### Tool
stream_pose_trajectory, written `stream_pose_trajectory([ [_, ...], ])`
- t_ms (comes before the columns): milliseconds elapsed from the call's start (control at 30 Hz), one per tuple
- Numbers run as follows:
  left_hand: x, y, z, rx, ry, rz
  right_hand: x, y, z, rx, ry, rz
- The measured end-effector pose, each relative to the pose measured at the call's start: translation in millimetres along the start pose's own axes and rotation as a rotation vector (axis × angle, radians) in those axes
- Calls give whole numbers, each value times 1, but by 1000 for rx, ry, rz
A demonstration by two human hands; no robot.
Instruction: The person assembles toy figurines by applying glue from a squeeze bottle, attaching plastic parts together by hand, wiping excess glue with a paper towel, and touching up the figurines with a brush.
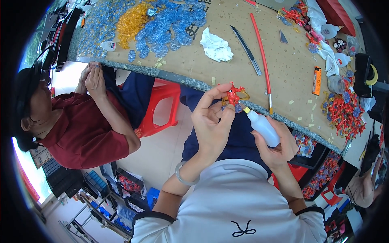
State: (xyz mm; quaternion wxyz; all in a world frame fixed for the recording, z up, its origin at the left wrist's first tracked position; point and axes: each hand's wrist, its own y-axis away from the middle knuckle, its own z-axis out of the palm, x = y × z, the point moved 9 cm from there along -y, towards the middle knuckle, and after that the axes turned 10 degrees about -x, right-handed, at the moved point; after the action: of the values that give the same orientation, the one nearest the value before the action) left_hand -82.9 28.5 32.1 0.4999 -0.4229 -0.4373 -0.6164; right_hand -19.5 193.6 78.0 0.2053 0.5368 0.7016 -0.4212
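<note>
Over the table's front edge, my left hand (211, 125) pinches a small red plastic figurine (232, 96) between thumb and fingers. A yellow translucent loop (244, 95) shows at the figurine's right side, and a clear bluish piece (238, 108) at its lower end. My right hand (279, 149) is wrapped round a white squeeze bottle (264, 128) with a yellow collar. The bottle is tilted, its narrow tip close to the lower part of the figurine. Whether the tip touches it, I cannot tell.
Blue clear pieces (170, 30) and amber pieces (133, 22) cover the table's far left. A crumpled tissue (216, 45), a cutter knife (247, 50) and a red brush (261, 52) lie ahead. Red figurines (346, 109) are heaped at right. A co-worker (87, 133) sits at left.
</note>
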Motion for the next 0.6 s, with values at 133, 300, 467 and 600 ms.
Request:
stream_pose_trajectory([
  [133,-1,0,0,-1,9,-9,-1,-2,1,-9,20,-8],
  [300,-1,-2,0,-1,16,-2,-4,-3,1,-9,71,-37],
  [467,-2,-4,1,0,59,-41,-5,-4,2,-18,84,-55],
  [600,-4,-4,-1,0,52,-62,-5,-3,4,-27,88,-76],
])
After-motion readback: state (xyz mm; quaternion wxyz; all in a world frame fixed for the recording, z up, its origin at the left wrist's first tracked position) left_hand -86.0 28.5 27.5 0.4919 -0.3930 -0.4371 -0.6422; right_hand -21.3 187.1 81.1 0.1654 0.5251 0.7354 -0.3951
